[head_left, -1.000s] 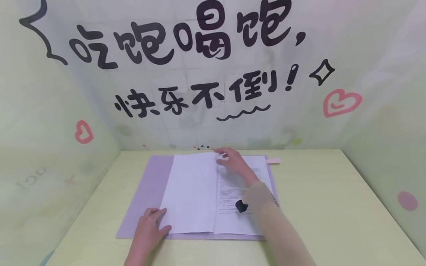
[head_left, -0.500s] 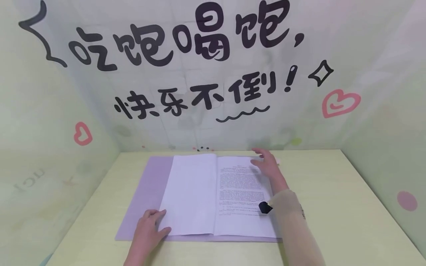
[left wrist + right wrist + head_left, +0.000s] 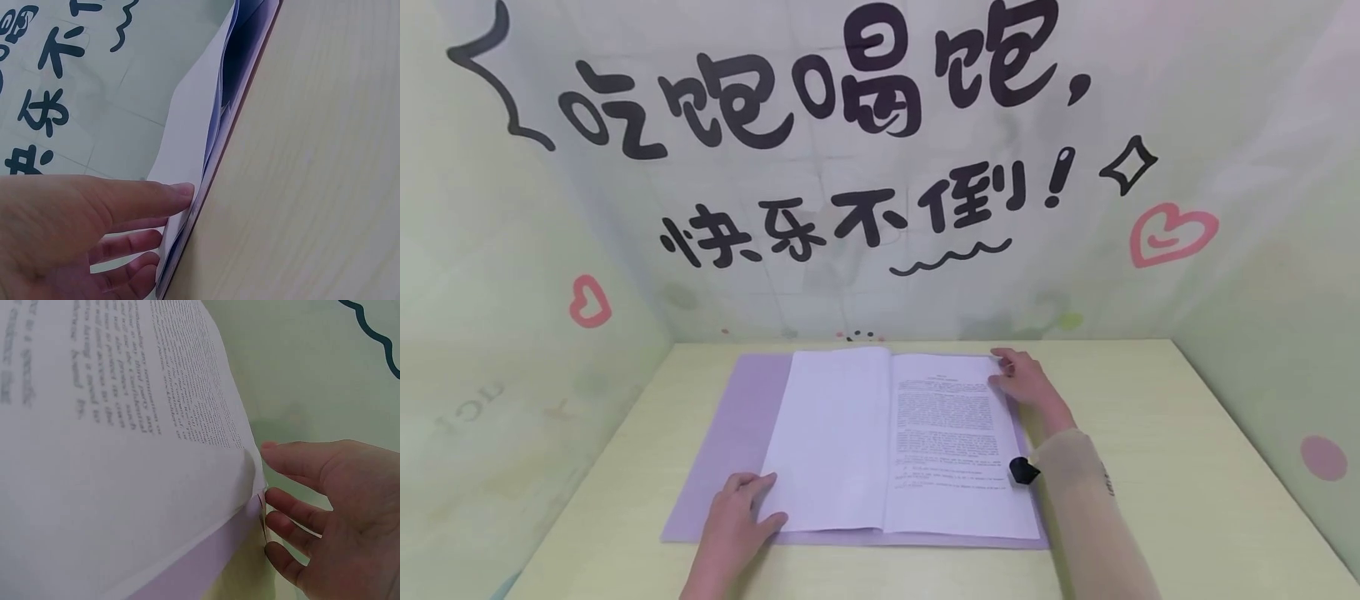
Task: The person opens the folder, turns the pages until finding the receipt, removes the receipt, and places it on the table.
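Observation:
An open document with a lilac cover (image 3: 718,450) lies on the table. Its left page (image 3: 827,442) is blank and its right page (image 3: 947,508) carries printed text. My left hand (image 3: 733,517) rests at the left page's lower left corner. In the left wrist view the thumb (image 3: 178,195) lies on the page near its edge, the other fingers spread past it. My right hand (image 3: 1026,383) is at the upper right corner of the printed page. In the right wrist view its fingertips (image 3: 275,499) are right at the page edge, loosely bent and apart.
The pale wooden table (image 3: 1150,467) extends to both sides of the document. Behind stands a light wall sheet (image 3: 820,300) with black lettering and pink hearts. A small black object (image 3: 1022,471) sits at the right sleeve cuff (image 3: 1063,454).
My right hand has moved rightward from the top of the centre fold to the right page's upper right corner, uncovering the printed text. The left hand has stayed in place.

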The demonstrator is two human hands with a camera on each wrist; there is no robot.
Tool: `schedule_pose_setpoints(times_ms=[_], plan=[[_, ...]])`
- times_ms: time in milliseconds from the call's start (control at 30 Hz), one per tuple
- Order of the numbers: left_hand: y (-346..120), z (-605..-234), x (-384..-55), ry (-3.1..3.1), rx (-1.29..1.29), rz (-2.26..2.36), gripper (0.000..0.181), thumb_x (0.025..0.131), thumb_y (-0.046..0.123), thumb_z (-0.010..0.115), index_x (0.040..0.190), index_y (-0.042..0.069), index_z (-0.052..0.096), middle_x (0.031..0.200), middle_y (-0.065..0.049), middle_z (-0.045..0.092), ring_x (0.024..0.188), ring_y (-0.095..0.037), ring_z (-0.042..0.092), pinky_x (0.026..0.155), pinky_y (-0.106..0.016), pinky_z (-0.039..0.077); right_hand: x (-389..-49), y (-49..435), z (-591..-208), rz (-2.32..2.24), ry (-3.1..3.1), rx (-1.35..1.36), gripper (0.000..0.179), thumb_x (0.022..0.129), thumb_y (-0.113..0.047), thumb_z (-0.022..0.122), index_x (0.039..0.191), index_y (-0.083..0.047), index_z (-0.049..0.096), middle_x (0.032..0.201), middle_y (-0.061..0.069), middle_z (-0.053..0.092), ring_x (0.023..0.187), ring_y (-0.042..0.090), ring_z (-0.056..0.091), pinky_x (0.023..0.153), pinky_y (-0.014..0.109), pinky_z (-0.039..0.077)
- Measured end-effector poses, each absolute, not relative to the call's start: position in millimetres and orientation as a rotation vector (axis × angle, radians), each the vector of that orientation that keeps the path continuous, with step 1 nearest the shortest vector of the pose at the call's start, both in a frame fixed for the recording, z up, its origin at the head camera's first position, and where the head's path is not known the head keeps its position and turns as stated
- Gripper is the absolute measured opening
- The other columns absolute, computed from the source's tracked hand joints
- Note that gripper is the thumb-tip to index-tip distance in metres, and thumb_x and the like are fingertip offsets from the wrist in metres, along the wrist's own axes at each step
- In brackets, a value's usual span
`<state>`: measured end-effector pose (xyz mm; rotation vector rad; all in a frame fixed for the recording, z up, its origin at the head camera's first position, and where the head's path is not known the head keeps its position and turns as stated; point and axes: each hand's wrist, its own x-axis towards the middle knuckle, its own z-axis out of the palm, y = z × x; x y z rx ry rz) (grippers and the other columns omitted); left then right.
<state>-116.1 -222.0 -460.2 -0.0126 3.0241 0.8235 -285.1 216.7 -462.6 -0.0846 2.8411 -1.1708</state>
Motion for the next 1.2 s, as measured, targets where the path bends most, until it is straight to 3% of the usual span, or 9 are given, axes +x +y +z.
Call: schedule_pose_setpoints(times_ms=[200, 500, 1200], plan=[[-221, -459, -117, 3.027, -0.01, 0.829, 0.057, 0.077, 0.016, 0.081, 0.127, -0.003, 0.062, 0.127, -0.026, 0.054, 0.114, -0.046, 0.054, 0.101, -0.06, 0.044, -289, 226, -462, -1.079, 2.812, -0.173, 0.062, 0.091, -0.012, 0.066, 0.146, 0.003, 0.041, 0.134, 0.029, 0.048, 0.125, 0.044, 0.048, 0.109, 0.057, 0.039], [-222, -460, -117, 3.024, -0.015, 0.821, 0.058, 0.077, 0.018, 0.081, 0.128, -0.002, 0.062, 0.128, -0.024, 0.053, 0.113, -0.044, 0.054, 0.101, -0.059, 0.044, -291, 234, -460, -1.01, 2.77, -0.221, 0.069, 0.087, -0.014, 0.071, 0.148, 0.0, 0.041, 0.144, 0.029, 0.036, 0.131, 0.046, 0.034, 0.113, 0.062, 0.031], [-223, -462, -119, 3.026, -0.012, 0.813, 0.059, 0.076, 0.02, 0.082, 0.128, -0.002, 0.062, 0.127, -0.025, 0.054, 0.115, -0.045, 0.054, 0.102, -0.06, 0.044, -289, 234, -468, -0.996, 2.826, -0.22, 0.062, 0.089, -0.016, 0.071, 0.144, -0.002, 0.047, 0.142, 0.03, 0.039, 0.129, 0.048, 0.034, 0.11, 0.063, 0.031]])
